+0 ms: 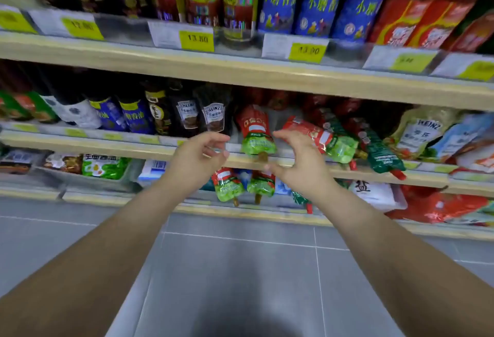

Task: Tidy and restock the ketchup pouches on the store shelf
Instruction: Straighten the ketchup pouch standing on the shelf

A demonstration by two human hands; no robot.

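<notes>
A red-and-green ketchup pouch (pixel 255 131) hangs nozzle-down over the front edge of the middle shelf (pixel 107 145). My left hand (pixel 199 153) is just left of it, fingers apart and empty. My right hand (pixel 296 159) is just right of it, fingers spread, holding nothing. More ketchup pouches (pixel 324 137) lie tilted and jumbled to the right, one dark green pouch (pixel 382 153) drooping over the edge. Two further pouches (pixel 228 184) hang upside down on the shelf below, between my wrists.
Dark Heinz sauce pouches (pixel 212 117) stand left of the ketchup; pale Heinz pouches (pixel 422 131) lie at the right. Bottles (pixel 316 0) fill the top shelf behind price tags (pixel 196 40). Bagged goods (pixel 103 167) sit on the lower shelf. Grey tiled floor (pixel 240 270) lies below.
</notes>
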